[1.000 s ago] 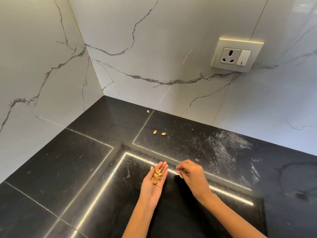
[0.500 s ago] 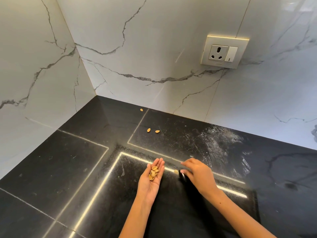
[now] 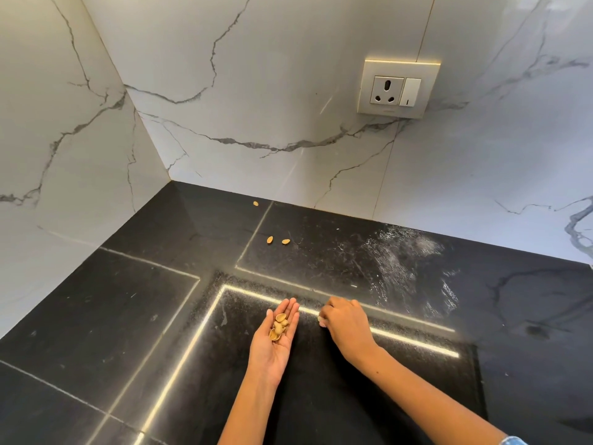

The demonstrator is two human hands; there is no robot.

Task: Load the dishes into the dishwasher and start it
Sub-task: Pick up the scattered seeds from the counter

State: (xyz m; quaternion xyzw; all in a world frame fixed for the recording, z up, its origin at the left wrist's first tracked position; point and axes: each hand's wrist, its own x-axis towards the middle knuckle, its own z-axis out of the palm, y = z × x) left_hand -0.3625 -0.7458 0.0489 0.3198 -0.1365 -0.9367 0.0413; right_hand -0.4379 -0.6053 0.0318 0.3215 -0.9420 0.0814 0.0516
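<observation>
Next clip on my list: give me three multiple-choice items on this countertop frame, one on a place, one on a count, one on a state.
1. Where is the socket plate?
A. on the marble wall
B. on the counter
C. on the floor

2. How many loose shells lie on the black counter beyond the hands?
A. one
B. three
C. six

3. How is the left hand held?
A. clenched fist
B. palm up, cupping shells
C. flat, palm down

Answers: 1 A, it is mounted on the back wall. 2 B, one shell near the wall and a pair of shells nearer. 3 B, the pile of shells sits in its open palm.
</observation>
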